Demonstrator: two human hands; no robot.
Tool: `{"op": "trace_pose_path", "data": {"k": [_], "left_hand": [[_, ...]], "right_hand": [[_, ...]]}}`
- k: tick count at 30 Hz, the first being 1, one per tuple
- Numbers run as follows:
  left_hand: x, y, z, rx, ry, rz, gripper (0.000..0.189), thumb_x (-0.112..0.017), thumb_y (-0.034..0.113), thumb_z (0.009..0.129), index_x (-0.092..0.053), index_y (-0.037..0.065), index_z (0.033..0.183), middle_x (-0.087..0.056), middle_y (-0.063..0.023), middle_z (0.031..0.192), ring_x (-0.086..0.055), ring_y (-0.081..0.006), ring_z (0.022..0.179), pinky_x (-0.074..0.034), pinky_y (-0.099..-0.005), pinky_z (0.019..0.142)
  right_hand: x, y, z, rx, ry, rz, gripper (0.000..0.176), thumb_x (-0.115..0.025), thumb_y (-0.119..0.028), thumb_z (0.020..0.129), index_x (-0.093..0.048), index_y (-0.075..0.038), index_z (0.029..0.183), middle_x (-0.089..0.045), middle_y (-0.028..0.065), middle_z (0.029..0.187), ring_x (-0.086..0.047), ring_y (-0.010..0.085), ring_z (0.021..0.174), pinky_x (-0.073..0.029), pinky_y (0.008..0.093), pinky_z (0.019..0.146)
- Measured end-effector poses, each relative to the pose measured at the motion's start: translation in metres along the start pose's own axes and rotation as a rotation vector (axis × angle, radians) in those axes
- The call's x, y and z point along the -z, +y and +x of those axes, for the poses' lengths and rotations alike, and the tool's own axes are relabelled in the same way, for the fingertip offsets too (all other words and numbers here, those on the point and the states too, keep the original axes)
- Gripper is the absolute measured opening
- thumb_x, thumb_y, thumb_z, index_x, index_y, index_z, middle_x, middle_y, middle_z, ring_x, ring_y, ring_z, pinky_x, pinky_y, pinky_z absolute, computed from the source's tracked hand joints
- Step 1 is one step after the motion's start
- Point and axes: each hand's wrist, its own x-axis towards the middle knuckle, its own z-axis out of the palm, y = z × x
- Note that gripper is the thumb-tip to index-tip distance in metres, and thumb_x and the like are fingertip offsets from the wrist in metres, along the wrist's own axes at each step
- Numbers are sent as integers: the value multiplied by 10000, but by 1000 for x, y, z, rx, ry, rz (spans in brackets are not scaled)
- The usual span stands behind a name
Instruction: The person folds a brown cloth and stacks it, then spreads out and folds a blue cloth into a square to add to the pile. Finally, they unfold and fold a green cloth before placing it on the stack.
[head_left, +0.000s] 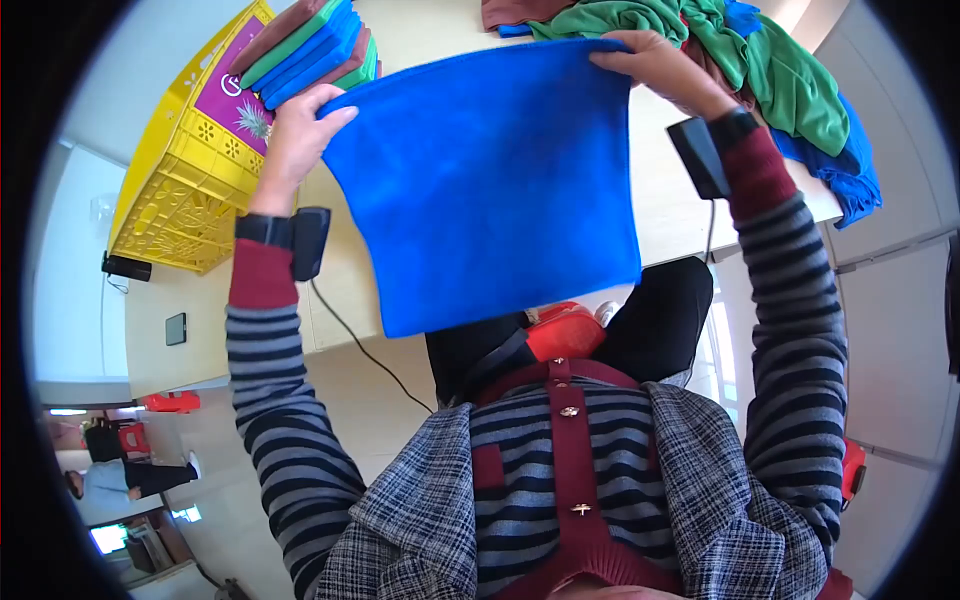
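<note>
Pale wood-look tabletop [430,32], running from nine o'clock round to two, its near edge partly behind the work. Held item: one bright blue, rectangular, soft fabric cloth [490,190], at twelve o'clock, spread in the air above the table's near edge and the lap. Left hand [298,135]: thumb and fingers closed on its upper corner at eleven. Right hand [665,68]: pinched shut on the other upper corner at one. Handling note, as judged: keep both pinches right at the corners, level the top edge, which tilts up toward one o'clock, and draw it evenly taut so the panel hangs without skew. Count: cloths in hand, one; yellow openwork plastic crate [205,150] at ten, one; stack of folded brown, green and blue cloths [310,55] at eleven, one, of at least five layers, exact number unclear; loose heap of green, blue and brown fabric [790,85] at one to two, one, pieces uncountable; black wrist-strapped boxes [311,243], two; small dark rectangular device [176,329] at nine, one; seated person [110,485] at eight, one.
</note>
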Motion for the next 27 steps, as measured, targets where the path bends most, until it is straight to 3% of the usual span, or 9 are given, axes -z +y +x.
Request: {"op": "trace_pose_path", "data": {"k": [2, 7, 11, 15, 23, 27], "left_hand": [[-24, -16, 9, 92, -74, -42, 201, -740, 160, 907, -686, 4, 1022, -633, -6, 793, -551, -85, 709, -474, -272, 666], [-58, -28, 18, 140, -30, 46, 187, -743, 139, 886, -695, 11, 1013, -661, -48, 797, -590, -128, 720, -495, -296, 702], [-63, -38, 20, 101, -38, 69, 186, -750, 126, 868, -699, 9, 1003, -682, -92, 845, -634, -174, 770, -509, -319, 749], [-52, -30, 3, 90, -16, 12, 193, -756, 119, 857, -689, 0, 993, -690, -99, 908, -652, -214, 854, -510, -328, 800], [-35, 21, -68, -65, 50, 102, 163, -770, 54, 800, -657, 17, 912, -668, -108, 944, -624, -282, 940, -484, -367, 861], [-47, 37, -106, -157, 59, 149, 175, -771, 15, 757, -657, 42, 886, -657, -100, 935, -616, -290, 939, -476, -386, 858]], "right_hand": [[-10, 14, 8, -39, -82, 50, 305, -694, -286, 993, -725, -70, 1206, -700, -8, 961, -613, 112, 831, -497, 254, 720], [-31, 38, 9, -175, -1, 67, 281, -696, -266, 989, -733, -53, 1168, -686, -29, 910, -596, 81, 795, -490, 246, 697], [-40, 49, 16, -126, 78, 92, 256, -702, -238, 980, -729, -44, 1145, -678, -24, 907, -587, 76, 798, -496, 251, 717], [-46, 39, 1, 92, 155, 25, 216, -696, -183, 974, -717, -35, 1130, -665, -21, 886, -596, 88, 815, -506, 259, 752], [-45, 15, -85, 213, 150, -107, 126, -693, -65, 940, -687, -34, 1062, -700, 27, 940, -659, 143, 899, -534, 269, 815], [-60, 14, -122, 258, 139, -165, 146, -698, -1, 883, -679, -49, 1019, -706, 74, 1010, -685, 215, 942, -555, 312, 843]]}}
